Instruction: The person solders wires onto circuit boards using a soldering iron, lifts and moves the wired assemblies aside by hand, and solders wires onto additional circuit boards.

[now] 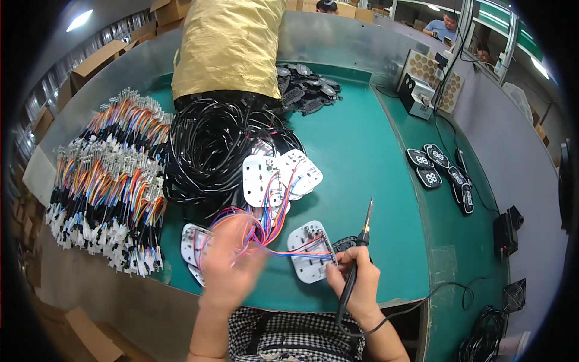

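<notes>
My right hand grips a soldering iron with its tip pointing up and away from me. Its fingertips also touch the lower right edge of a white circuit board, where coloured wires run off to the left. My left hand, smeared by motion, is over those wires and in front of more white boards; whether it holds anything is unclear. A dark oval plastic part lies beside the board, partly hidden by the iron. Beyond the hands, several wired white boards are stacked.
Black cables spill from a yellow sack. Bundled coloured wire leads cover the left side, with black plastic parts at the back. Rightward are display modules, a small machine and the iron's cord.
</notes>
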